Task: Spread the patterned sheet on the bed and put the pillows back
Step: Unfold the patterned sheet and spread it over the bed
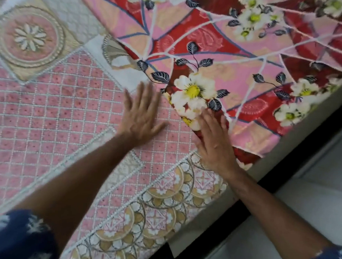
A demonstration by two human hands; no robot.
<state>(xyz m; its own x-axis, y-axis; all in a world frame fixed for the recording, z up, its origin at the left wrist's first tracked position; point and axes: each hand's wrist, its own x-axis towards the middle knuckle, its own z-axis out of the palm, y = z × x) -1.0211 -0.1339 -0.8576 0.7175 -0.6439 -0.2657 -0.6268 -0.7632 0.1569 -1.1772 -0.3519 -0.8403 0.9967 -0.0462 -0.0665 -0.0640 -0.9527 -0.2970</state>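
Patterned sheet [221,52]: red and pink panels with white lines, cream flowers with yellow centres, dark leaves. It covers the far and right part of the bed, reaching to the right-hand edge. Its near border runs diagonally across the bed, and one corner lies folded near the bed's edge, under my right hand. It looks thin and light, fairly flat where it already lies.

Beneath it, the bed [46,121] shows an older cover: pink grid with dots, a gold fan border along the near edge, a round medallion at far left. That part is still uncovered.

Right hand [215,144]: flat on the folded corner of the sheet, fingers straight and slightly spread, pressing rather than pinching.

Left hand [142,115]: flat on the pink grid just beside the sheet's border, fingers spread, holding nothing.

Step in hand, as I judge it: spreading, roughly half done. Next I likely need to take hold of that corner and draw it toward me over the bare pink area, then smooth it out.

No pillows in view. Pale floor [312,198] to the right, past a dark gap.
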